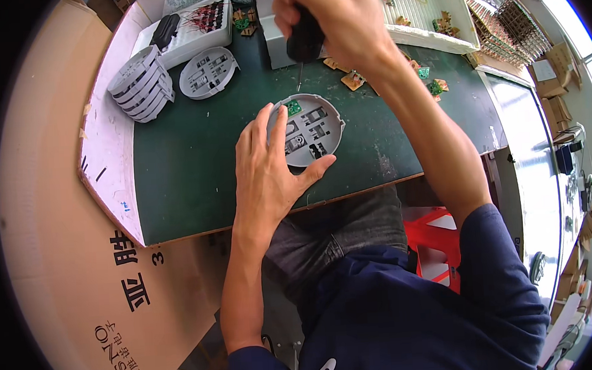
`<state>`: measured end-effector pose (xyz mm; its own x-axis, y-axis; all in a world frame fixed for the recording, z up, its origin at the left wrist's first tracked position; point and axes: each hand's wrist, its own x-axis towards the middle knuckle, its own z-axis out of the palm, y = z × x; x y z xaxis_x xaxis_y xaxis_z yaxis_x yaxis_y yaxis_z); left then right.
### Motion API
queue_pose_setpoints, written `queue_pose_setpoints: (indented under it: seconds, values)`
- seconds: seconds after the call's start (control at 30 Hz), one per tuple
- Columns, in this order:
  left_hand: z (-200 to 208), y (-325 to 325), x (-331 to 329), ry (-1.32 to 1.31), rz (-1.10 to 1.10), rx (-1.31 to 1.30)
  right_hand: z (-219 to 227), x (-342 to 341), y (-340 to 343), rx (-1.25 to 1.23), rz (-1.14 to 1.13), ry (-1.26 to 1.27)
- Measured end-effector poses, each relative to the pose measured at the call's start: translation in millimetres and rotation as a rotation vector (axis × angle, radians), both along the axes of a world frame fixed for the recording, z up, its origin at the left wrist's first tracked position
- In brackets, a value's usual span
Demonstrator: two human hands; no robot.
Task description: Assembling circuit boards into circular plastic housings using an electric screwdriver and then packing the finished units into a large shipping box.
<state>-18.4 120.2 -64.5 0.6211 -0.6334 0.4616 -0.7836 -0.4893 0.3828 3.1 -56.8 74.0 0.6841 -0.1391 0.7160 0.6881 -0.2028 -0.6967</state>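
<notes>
A grey round plastic housing [333,133] with several cut-outs lies on the green tabletop [194,167] in front of me. Its upper left part carries a small green circuit board [294,107]; a small black part [317,150] sits near its lower edge. My left hand [266,170] grips the housing, fingers over the left side and thumb along the lower rim. Above it, my right hand [344,25] is wrapped round a black-handled screwdriver [306,38]. The thin bit points down, its tip slightly beyond the housing's far edge and seemingly apart from it.
Several grey housings stand stacked [142,86] at the far left, beside a single flat housing [206,74]. Behind them is a white foam tray [198,45] with wired parts. Small circuit boards [353,81] lie beneath my right forearm. Another foam tray [429,36] stands far right.
</notes>
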Motion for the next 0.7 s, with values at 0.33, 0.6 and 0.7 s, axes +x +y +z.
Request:
queue_pose_setpoints:
  seconds: [0.33, 0.6, 0.7]
  values:
    - [0.0, -1.3, 1.1, -0.013, -0.017, -0.008, -20.3, -0.6, 11.4, 0.210, 0.146, 0.194]
    - [-0.9, -1.6, 0.9, -0.011, -0.019, -0.013, -26.1, 2.4, 8.8, 0.194, 0.188, 0.205]
    - [0.0, -1.7, -0.3, -0.011, -0.019, -0.010, -22.8, -6.1, 7.4, 0.154, 0.210, 0.283]
